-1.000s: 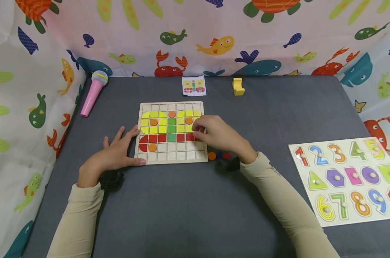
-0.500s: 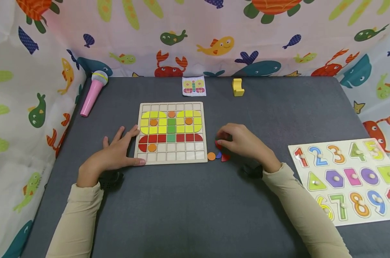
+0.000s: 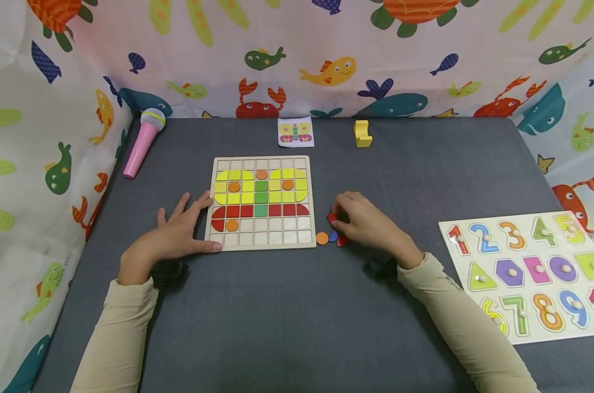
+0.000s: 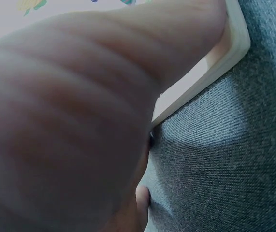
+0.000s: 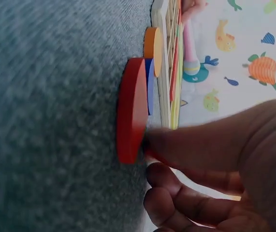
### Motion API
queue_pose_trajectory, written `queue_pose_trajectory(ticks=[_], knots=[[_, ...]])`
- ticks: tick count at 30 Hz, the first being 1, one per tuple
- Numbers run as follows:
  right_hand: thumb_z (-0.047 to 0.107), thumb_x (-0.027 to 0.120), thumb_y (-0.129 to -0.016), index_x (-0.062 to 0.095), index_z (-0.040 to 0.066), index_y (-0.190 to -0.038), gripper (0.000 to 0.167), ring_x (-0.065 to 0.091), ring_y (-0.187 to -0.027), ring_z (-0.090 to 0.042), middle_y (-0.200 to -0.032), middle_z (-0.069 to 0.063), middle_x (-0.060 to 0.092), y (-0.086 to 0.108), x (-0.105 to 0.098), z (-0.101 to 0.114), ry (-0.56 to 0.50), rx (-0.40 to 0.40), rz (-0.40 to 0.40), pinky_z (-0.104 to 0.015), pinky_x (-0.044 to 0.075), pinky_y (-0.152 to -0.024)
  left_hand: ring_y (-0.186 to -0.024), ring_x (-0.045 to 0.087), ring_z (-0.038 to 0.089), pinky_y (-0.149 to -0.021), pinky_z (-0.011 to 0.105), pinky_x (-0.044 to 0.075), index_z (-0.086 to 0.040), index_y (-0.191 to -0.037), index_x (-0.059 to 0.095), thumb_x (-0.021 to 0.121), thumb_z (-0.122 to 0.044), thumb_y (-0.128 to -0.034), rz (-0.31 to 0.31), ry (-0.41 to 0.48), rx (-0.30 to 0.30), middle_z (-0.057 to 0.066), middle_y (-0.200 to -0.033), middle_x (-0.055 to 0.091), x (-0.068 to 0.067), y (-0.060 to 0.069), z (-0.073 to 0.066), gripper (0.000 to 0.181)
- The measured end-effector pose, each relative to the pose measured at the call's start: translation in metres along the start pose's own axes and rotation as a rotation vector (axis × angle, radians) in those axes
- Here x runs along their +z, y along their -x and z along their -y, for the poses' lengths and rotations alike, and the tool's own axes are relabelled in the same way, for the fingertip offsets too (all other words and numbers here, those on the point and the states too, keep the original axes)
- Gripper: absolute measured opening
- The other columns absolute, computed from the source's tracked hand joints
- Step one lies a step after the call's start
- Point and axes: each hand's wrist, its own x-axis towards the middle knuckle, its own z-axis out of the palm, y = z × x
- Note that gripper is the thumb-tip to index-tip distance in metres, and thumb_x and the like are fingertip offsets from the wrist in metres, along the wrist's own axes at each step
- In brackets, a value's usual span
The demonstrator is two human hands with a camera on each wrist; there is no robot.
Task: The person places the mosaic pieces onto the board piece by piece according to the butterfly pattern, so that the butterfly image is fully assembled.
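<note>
A wooden grid board (image 3: 247, 239) lies in the head view, with yellow, red, green and orange pieces set in it as a butterfly-like pattern. My left hand (image 3: 181, 229) rests at its left edge, fingers spread, thumb on the near corner. Right of the board, my right hand (image 3: 367, 222) is low over loose pieces, its thumb and fingers pinching a small red piece (image 3: 331, 217), mostly hidden. Close by lie an orange disc (image 3: 322, 238), a blue piece (image 3: 333, 236) and another red piece with a curved side (image 5: 132, 113).
A printed pattern card (image 3: 295, 132) and a yellow block (image 3: 363, 134) are at the back. On the left lies a pink toy microphone (image 3: 143, 143). A number-and-shape peg puzzle (image 3: 522, 278) sits at right, partly under the right sleeve. Sea-animal cloth surrounds the table.
My right hand has left the board's right side, where a red rounded piece now shows at the row's end, and has moved right to the loose pieces. The left hand stays put.
</note>
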Motion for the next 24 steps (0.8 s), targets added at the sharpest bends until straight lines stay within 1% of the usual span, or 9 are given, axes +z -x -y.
queue_pose_trajectory(ticks=[5, 11, 14, 17, 20, 24], knots=[[-0.004, 0.071, -0.099, 0.065, 0.003, -0.105, 0.011, 0.056, -0.079, -0.023, -0.091, -0.007, 0.063, -0.005, -0.001, 0.004, -0.056, -0.029, -0.051, -0.039, 0.051, -0.069, -0.159, -0.017, 0.048, -0.111, 0.082, -0.015, -0.014, -0.173, 0.007, 0.085, -0.063, -0.0832, -0.001, 0.003, 0.002, 0.021, -0.178, 0.0, 0.0, 0.0, 0.0, 0.129], [-0.007, 0.069, -0.1, 0.071, 0.0, -0.11, 0.012, 0.058, -0.087, -0.024, -0.101, -0.01, 0.068, -0.016, -0.007, 0.013, -0.152, -0.086, -0.108, -0.04, 0.053, -0.077, -0.159, -0.017, 0.047, -0.111, 0.082, -0.016, -0.015, -0.173, 0.006, 0.085, -0.064, -0.0825, -0.001, 0.008, 0.0, 0.022, -0.178, 0.0, 0.0, 0.001, 0.0, 0.13], [-0.005, 0.069, -0.102, 0.072, -0.001, -0.116, 0.016, 0.061, -0.088, -0.023, -0.104, -0.01, 0.071, -0.024, -0.008, 0.018, -0.207, -0.073, -0.115, -0.04, 0.054, -0.079, -0.159, -0.017, 0.047, -0.111, 0.082, -0.016, -0.015, -0.173, 0.006, 0.086, -0.063, -0.0822, -0.005, 0.011, -0.003, 0.021, -0.178, 0.0, 0.0, 0.001, -0.001, 0.13], [-0.003, 0.07, -0.102, 0.069, -0.003, -0.121, 0.019, 0.065, -0.09, -0.024, -0.106, -0.01, 0.073, -0.032, -0.007, 0.025, -0.259, -0.051, -0.124, -0.04, 0.056, -0.081, -0.16, -0.017, 0.047, -0.111, 0.082, -0.015, -0.015, -0.173, 0.006, 0.086, -0.063, -0.082, -0.006, 0.009, -0.006, 0.021, -0.178, 0.001, 0.0, 0.0, -0.001, 0.13], [-0.002, 0.071, -0.1, 0.066, -0.002, -0.117, 0.018, 0.067, -0.09, -0.023, -0.105, -0.01, 0.074, -0.04, -0.004, 0.034, -0.305, -0.052, -0.137, -0.038, 0.057, -0.081, -0.16, -0.018, 0.047, -0.112, 0.082, -0.015, -0.015, -0.173, 0.007, 0.086, -0.063, -0.0819, -0.007, 0.007, -0.01, 0.021, -0.178, 0.0, 0.001, -0.001, 0.0, 0.13], [-0.001, 0.072, -0.1, 0.07, 0.0, -0.112, 0.012, 0.067, -0.088, -0.022, -0.102, -0.008, 0.075, -0.051, 0.001, 0.047, -0.364, -0.076, -0.147, -0.037, 0.056, -0.079, -0.159, -0.018, 0.047, -0.111, 0.082, -0.015, -0.014, -0.173, 0.007, 0.086, -0.063, -0.0821, -0.013, 0.008, -0.007, 0.021, -0.178, 0.001, 0.001, 0.0, -0.001, 0.13]])
